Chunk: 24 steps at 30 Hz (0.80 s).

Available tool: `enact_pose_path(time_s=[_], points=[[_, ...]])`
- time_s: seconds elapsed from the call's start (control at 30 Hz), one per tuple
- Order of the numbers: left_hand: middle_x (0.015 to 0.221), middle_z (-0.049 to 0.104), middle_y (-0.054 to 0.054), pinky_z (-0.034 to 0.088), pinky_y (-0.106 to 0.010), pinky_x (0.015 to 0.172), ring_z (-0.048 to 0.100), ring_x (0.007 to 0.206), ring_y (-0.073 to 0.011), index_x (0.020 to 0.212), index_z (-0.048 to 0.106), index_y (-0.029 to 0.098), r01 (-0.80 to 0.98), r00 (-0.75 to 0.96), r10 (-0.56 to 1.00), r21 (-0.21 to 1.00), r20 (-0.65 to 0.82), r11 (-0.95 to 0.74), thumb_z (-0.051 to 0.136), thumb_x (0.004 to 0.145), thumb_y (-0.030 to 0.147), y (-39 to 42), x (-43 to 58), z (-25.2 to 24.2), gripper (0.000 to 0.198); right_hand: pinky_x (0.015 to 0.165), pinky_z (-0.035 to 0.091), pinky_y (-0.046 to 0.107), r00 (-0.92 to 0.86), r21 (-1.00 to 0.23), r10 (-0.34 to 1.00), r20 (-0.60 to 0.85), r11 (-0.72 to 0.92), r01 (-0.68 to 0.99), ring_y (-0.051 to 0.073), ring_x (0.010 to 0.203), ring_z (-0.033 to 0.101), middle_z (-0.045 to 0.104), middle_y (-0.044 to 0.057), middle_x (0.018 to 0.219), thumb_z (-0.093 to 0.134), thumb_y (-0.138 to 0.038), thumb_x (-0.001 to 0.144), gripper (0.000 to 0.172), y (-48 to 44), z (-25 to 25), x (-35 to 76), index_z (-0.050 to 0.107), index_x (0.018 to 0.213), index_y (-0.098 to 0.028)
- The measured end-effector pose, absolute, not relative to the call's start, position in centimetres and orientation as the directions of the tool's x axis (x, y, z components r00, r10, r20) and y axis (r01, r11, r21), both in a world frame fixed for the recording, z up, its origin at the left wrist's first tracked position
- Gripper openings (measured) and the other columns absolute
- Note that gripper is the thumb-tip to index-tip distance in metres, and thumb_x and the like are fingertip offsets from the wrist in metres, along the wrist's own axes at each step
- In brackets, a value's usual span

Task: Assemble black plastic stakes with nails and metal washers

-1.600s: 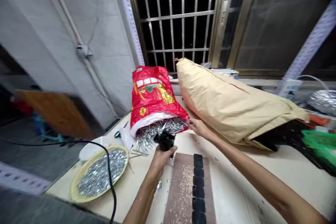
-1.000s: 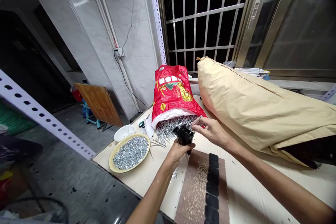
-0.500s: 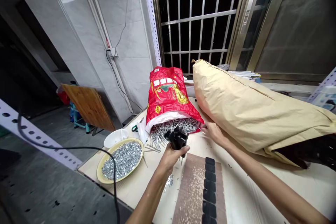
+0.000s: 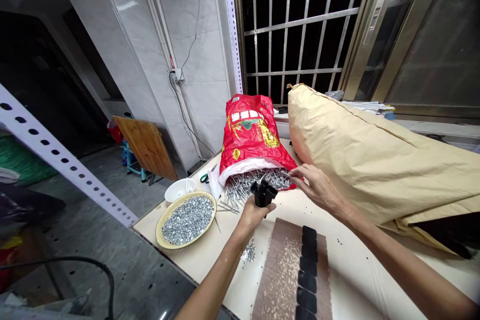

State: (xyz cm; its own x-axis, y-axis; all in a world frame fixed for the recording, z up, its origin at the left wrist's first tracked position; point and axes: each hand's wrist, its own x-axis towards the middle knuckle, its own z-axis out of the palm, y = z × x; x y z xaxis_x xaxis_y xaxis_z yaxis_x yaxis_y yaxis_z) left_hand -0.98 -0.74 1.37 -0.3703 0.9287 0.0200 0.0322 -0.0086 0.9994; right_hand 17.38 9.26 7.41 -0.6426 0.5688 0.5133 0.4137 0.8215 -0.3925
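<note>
My left hand grips a small black plastic part and holds it up just in front of a red bag. The bag lies on its side with a heap of long silver screws spilling from its mouth. My right hand hovers at the right side of that mouth, thumb and fingers pinched together over the screws; a thin screw seems to be between them, too small to be sure. A brown board with a row of black parts lies close to me.
A yellow plate of small silver nuts and a white bowl stand at the table's left corner, green scissors behind. A large tan paper sack fills the right. A few loose nuts lie by my left wrist. The table edge drops off at left.
My right hand went from the bag's mouth up to the black part with a screw, back to the bag, and is lifting from it again. My left hand kept holding the black part.
</note>
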Motion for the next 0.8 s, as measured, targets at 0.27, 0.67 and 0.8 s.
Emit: enact_pose_path(time_s=[0.27, 0.67, 0.8], points=[[0.072, 0.062, 0.001, 0.034, -0.025, 0.061, 0.053, 0.069, -0.0188, 0.079, 0.064, 0.020, 0.449, -0.341, 0.926, 0.894, 0.159, 0.012, 0.067, 0.057, 0.013, -0.3, -0.9, 1.3, 0.023, 0.064, 0.038, 0.025, -0.886, -0.165, 0.265, 0.380, 0.962, 0.217, 0.015, 0.075, 0.049, 0.051, 0.003, 0.079, 0.048, -0.021, 0.088, 0.020, 6.8, 14.3, 15.4, 0.067, 0.082, -0.023], [0.062, 0.057, 0.002, 0.036, -0.027, 0.059, 0.050, 0.060, -0.0161, 0.067, 0.060, 0.017, 0.181, -0.312, 0.950, 0.983, 0.020, 0.039, 0.073, 0.052, 0.014, 0.6, 0.2, 1.9, 0.021, 0.086, 0.040, 0.039, -0.880, -0.184, 0.205, 0.428, 0.973, 0.137, 0.023, 0.099, 0.049, 0.055, 0.009, 0.107, 0.059, -0.026, 0.079, 0.040, 6.6, 15.5, 13.8, 0.051, 0.117, -0.019], [0.061, 0.056, 0.001, 0.040, -0.027, 0.056, 0.052, 0.055, -0.0139, 0.073, 0.059, 0.014, -0.123, -0.287, 0.943, 0.983, -0.169, 0.138, 0.079, 0.051, 0.027, 0.0, 0.1, 2.9, 0.032, 0.091, 0.040, 0.042, -0.565, -0.651, 0.610, 0.555, 0.742, 0.162, 0.024, 0.104, 0.050, 0.056, 0.010, 0.111, 0.051, -0.045, 0.084, 0.046, 8.4, 12.0, 15.8, 0.047, 0.123, -0.020]])
